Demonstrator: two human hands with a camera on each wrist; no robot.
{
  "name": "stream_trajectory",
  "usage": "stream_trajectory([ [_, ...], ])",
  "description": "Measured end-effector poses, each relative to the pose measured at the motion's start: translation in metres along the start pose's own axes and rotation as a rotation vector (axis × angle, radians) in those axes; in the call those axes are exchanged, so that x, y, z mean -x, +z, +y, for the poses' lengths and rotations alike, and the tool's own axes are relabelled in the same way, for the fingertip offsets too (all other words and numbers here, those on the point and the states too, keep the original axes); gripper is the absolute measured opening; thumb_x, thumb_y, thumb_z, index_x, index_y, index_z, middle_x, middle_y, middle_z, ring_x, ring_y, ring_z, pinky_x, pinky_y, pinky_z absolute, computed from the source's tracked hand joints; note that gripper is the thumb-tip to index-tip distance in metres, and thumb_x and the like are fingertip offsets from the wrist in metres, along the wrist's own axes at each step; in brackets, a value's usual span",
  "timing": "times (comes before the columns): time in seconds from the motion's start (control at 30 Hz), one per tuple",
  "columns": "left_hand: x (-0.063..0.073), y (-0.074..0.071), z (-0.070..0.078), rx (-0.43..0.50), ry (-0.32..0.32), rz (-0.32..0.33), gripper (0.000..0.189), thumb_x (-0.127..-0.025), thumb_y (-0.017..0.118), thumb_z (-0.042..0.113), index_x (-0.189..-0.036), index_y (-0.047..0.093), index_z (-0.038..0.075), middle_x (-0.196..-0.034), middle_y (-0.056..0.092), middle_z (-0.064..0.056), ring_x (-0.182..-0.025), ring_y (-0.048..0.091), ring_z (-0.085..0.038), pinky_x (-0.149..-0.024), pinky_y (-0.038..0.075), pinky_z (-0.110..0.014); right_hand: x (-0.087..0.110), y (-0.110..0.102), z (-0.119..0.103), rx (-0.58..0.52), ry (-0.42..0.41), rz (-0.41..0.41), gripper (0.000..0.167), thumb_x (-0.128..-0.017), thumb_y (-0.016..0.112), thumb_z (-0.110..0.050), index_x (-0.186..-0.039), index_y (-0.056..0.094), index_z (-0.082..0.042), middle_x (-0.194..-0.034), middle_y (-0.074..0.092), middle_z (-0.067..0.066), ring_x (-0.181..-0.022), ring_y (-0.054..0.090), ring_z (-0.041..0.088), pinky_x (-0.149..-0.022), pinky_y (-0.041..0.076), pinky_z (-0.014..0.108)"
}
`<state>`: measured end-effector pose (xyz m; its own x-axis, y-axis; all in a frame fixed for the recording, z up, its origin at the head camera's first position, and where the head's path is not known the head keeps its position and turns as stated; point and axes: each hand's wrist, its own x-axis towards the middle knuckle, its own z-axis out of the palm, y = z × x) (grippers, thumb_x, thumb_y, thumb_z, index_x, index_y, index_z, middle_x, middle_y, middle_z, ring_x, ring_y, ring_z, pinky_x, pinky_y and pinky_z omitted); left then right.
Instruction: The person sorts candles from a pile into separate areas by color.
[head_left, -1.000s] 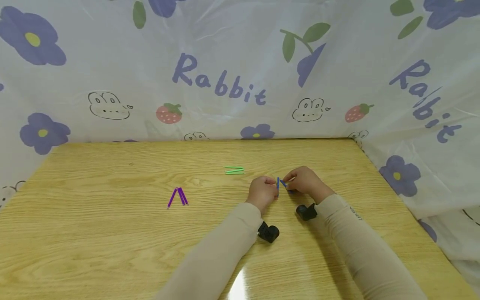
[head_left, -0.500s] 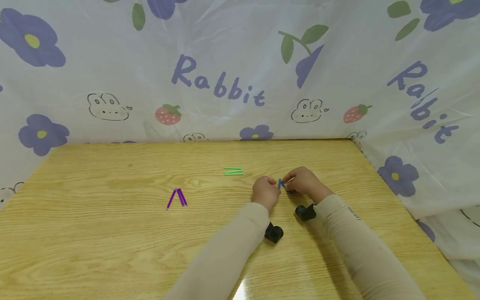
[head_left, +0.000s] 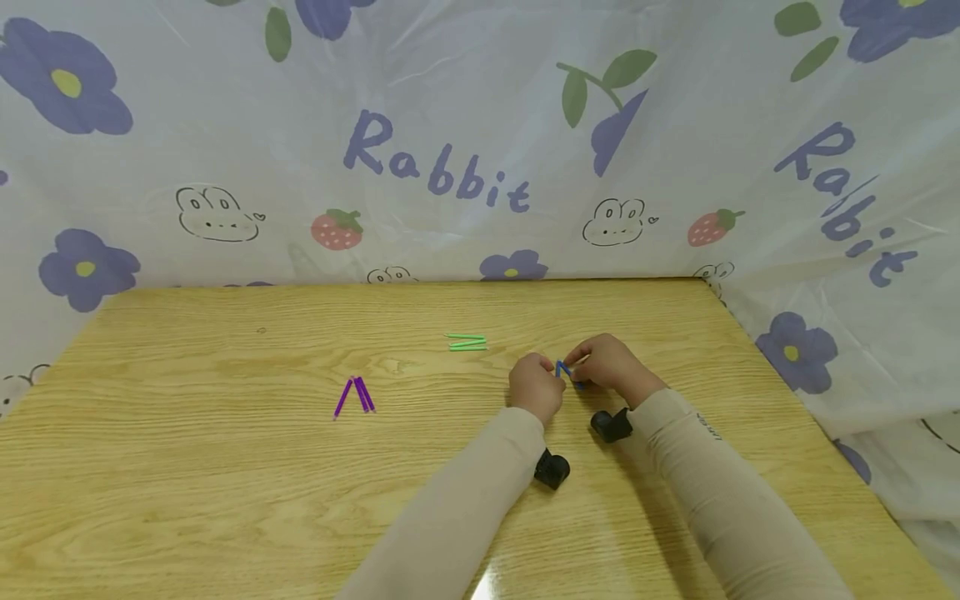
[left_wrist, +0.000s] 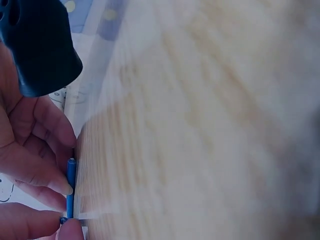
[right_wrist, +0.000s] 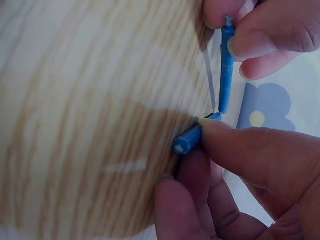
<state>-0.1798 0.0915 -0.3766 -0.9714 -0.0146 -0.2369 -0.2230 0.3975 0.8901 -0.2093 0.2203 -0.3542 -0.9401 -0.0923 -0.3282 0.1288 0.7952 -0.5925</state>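
Observation:
My left hand point(head_left: 536, 389) pinches a thin blue candle point(right_wrist: 226, 70) between thumb and fingertips; a short wick shows at its held end. Just right of it, my right hand point(head_left: 613, 367) pinches a second blue candle point(right_wrist: 189, 139), which slants down and right in the head view. The two candles' far ends come together in a peak, close over the wooden table point(head_left: 225, 500). Fingers cover part of both candles.
Several green candles point(head_left: 468, 342) form a zigzag left of my hands. Farther left lie purple candles point(head_left: 342, 397), one slanted beside two nearly parallel ones. A printed cloth point(head_left: 450, 233) hangs behind the table. Black cameras point(head_left: 552, 470) sit on both wrists.
My left hand has shifted a little to the right with its blue candle, closing the gap to the slanted candle's top. My right hand has stayed nearly still.

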Motion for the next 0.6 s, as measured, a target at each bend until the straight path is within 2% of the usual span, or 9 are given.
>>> stream_trajectory([
  [0.37,0.0001,-0.0034,-0.0011,-0.047,0.040,0.020,0.013,-0.083,0.069,-0.002,-0.095,0.065,0.001,-0.083,0.062,-0.008,-0.073,0.056,-0.019,-0.062,0.048,-0.027,0.0006,0.0001,-0.0006,0.008,-0.009,0.011,0.026,-0.086,0.064,-0.002,-0.111,0.070,0.003,-0.101,0.067,0.015,-0.073,0.056,0.015,-0.064,0.049,0.025],
  [0.5,-0.0019,-0.0051,-0.0023,-0.024,0.038,0.000,0.014,-0.082,0.069,-0.003,-0.095,0.065,0.001,-0.084,0.062,-0.008,-0.075,0.056,-0.019,-0.064,0.049,-0.027,0.0006,0.0000,-0.0004,0.003,-0.010,0.015,0.025,-0.086,0.064,-0.002,-0.110,0.070,0.002,-0.102,0.067,0.015,-0.074,0.056,0.015,-0.064,0.049,0.025],
  [0.6,-0.0049,-0.0067,-0.0038,0.014,0.030,-0.031,0.017,-0.081,0.069,-0.004,-0.098,0.066,0.001,-0.090,0.063,-0.010,-0.078,0.058,-0.021,-0.066,0.051,-0.029,0.0006,-0.0001,-0.0003,0.007,-0.011,0.016,0.025,-0.087,0.064,-0.002,-0.111,0.070,0.002,-0.106,0.067,0.016,-0.075,0.056,0.016,-0.065,0.049,0.026],
])
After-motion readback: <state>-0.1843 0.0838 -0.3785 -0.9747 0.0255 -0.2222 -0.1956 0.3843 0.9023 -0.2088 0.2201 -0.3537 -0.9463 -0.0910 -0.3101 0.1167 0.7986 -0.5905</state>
